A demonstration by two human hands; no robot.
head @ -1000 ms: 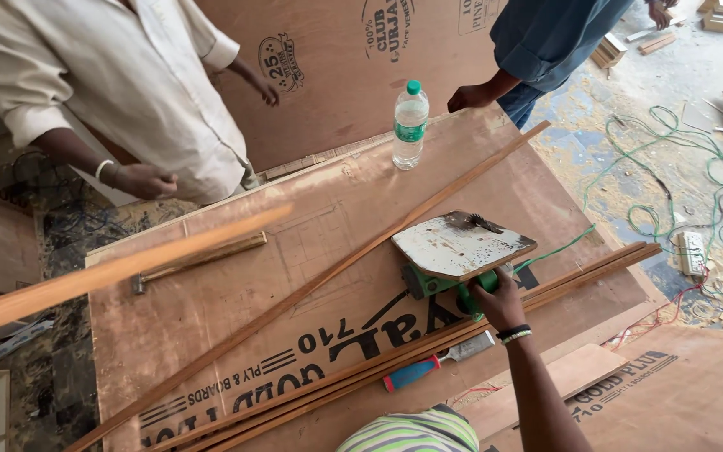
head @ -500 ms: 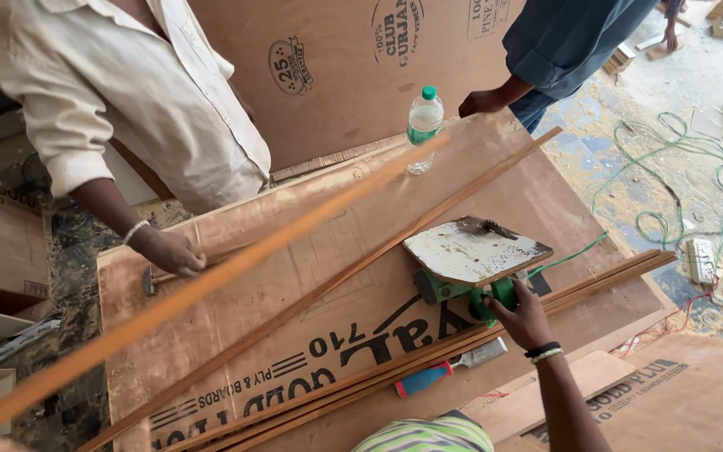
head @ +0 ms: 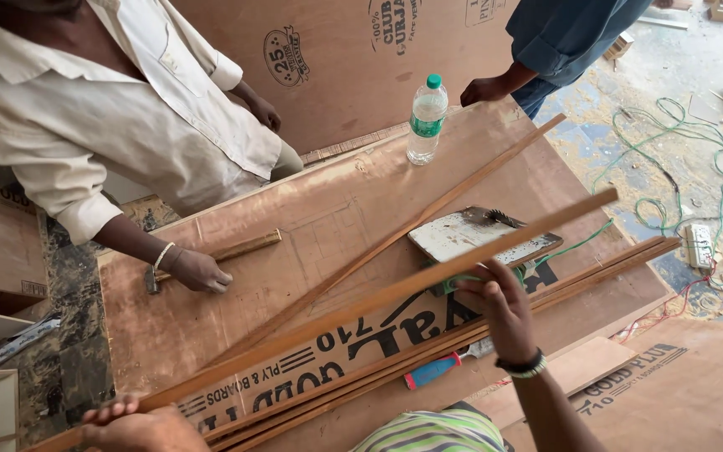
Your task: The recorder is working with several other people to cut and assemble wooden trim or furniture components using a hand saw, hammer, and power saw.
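My left hand (head: 140,425) grips the near end of a long thin wooden strip (head: 361,305) at the bottom left. The strip slants up to the right, over an upturned circular saw (head: 479,234) with a white base plate. My right hand (head: 499,305) is closed on the saw's green handle (head: 449,286), just under the strip. The saw rests on a brown plywood sheet (head: 311,218). Another long strip (head: 412,226) lies diagonally on the sheet, and a bundle of strips (head: 596,272) lies along its near edge.
A person in a cream shirt rests a hand (head: 198,269) on a hammer (head: 236,249) at the left. Another person's hand (head: 483,88) touches the far edge by a water bottle (head: 426,117). A blue-handled screwdriver (head: 433,370) lies near me. Green cables (head: 679,159) and a socket box (head: 700,244) lie on the floor at right.
The strip in my left hand has swung to the right across the sheet and now lies over the saw. The cream-shirted person's hand moved down onto the hammer.
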